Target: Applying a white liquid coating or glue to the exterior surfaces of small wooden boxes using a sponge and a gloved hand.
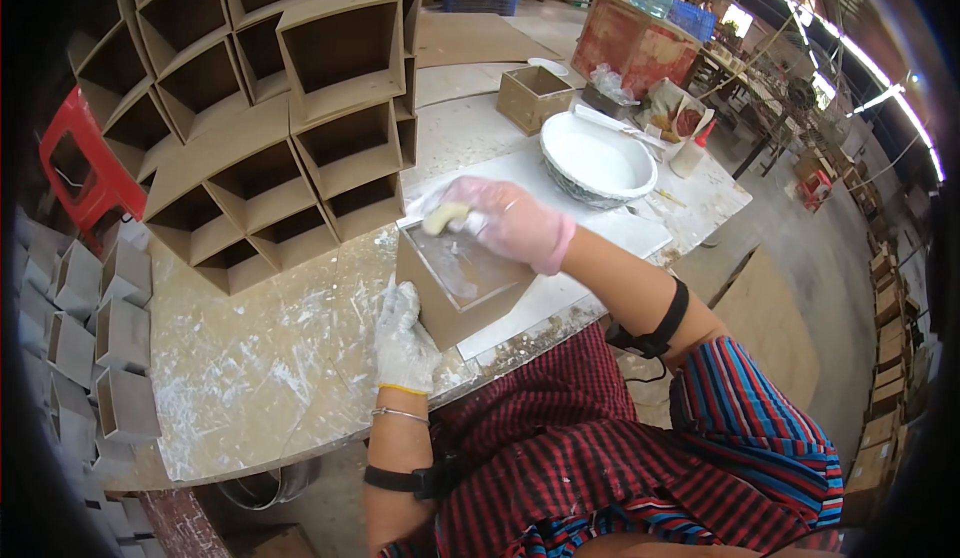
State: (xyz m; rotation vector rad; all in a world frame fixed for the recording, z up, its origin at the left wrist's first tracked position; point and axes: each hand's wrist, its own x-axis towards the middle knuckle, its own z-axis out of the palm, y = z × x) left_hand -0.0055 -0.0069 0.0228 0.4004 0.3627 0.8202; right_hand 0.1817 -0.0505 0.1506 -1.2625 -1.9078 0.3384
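Observation:
A brown fibreboard box (440,303) stands on the table in front of me, with white wet smears across its pale-edged top face. My left hand (405,343), in a white-stained glove, grips the near left side of the box. Over the top face is my right hand (505,220) in a pink glove, its fingers closed around something pale and blurred that I cannot make out. Beneath the box lies a white sheet (500,333). Beyond my right hand is a round basin (600,163) holding white stuff, with a pale flat strip across its rim.
Stacked open boxes (255,193) rise at the left of the paint-smeared table (260,378). Pale boxes (125,333) and a red stool (80,158) stand farther left. A small open box (535,100) and a squeeze bottle (690,155) flank the basin.

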